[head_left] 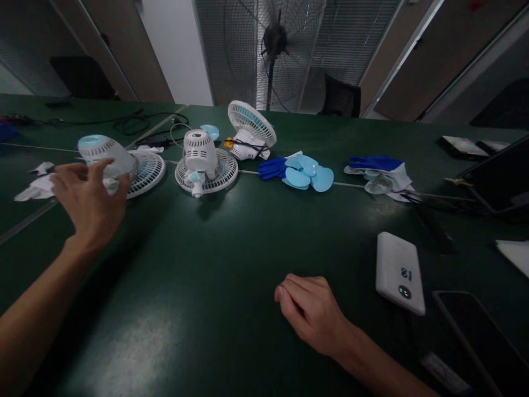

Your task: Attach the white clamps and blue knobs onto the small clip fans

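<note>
My left hand (pixel 91 196) is raised at the left, thumb and fingers curved apart, in front of a small white fan (pixel 109 154) lying on its grille. Whether the fingertips touch that fan I cannot tell. My right hand (pixel 309 309) rests on the green table (pixel 206 286), curled into a loose fist, with nothing visible in it. A second white fan (pixel 201 157) lies grille down to the right of the first. Behind it a third fan (pixel 250 129) leans with its grille tilted up. Light blue fan blades (pixel 308 172) lie beside blue-and-white gloves (pixel 275 167).
More gloves (pixel 382 171) lie at the right. A white power bank (pixel 400 270) and a dark phone (pixel 479 336) are near my right forearm. Black cables (pixel 136 118) run across the back left. A large standing fan (pixel 275 41) is behind the table.
</note>
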The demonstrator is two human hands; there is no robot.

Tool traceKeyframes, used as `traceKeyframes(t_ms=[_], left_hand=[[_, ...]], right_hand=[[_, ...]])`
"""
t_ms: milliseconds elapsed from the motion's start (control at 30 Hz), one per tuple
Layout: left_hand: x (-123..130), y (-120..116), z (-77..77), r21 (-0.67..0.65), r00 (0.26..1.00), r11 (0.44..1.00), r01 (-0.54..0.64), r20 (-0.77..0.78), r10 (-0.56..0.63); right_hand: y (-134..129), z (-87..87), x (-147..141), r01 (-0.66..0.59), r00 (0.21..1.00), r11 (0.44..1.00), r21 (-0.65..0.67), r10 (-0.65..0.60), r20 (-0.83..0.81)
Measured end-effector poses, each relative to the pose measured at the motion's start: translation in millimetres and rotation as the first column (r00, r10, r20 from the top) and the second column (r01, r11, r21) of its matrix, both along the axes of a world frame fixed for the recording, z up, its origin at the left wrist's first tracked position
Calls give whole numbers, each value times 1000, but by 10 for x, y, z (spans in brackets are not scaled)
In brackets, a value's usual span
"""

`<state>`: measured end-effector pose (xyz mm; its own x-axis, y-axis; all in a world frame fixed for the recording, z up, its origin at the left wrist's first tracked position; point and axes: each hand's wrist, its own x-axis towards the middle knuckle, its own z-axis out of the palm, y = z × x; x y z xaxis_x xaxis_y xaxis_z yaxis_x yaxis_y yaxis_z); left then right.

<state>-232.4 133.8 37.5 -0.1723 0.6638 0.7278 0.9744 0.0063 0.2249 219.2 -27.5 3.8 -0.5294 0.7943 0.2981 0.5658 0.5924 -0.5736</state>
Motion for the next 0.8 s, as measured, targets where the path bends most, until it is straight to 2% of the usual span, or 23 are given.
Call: traceKeyframes(t_ms=[33,67,100,133,200,267,367,433,567,800], left_hand=[[196,5,-2,8,995,998,65,-79,-65],[392,25,-15,-30,973,983,182,-138,-185],[579,59,-41,-112,939,951,289,-159,-304],[748,103,-79,-148,921,932,332,-165,-354],[1008,201,-177,-164,910,918,362,-152,-386],[1150,275,-277,-90,935,934,346,-53,-351],[1180,301,-368,3,936,946,324,144,-321],[1137,284,-383,14,924,942,334,192,-331],[1057,276,-374,35,933,943,330,138,-332],[1040,346,-407,0,965,967,255,57,-254]], right_hand=[[-1,2,-1,-4,1000,1000,-2,4,1],[-2,3,-2,-6,1000,1000,-4,6,5],[-3,4,-3,-8,1000,1000,-6,8,9],[-5,5,-3,-9,1000,1000,-9,10,15],[-8,7,-3,-12,1000,1000,-10,12,23],[-7,12,-2,-21,999,1000,-14,21,27],[-2,16,1,-33,999,999,-18,34,34],[-1,9,6,-36,998,999,-26,37,45],[-6,-17,20,-42,998,998,-39,44,49],[-7,-16,16,-37,997,999,-21,39,68]])
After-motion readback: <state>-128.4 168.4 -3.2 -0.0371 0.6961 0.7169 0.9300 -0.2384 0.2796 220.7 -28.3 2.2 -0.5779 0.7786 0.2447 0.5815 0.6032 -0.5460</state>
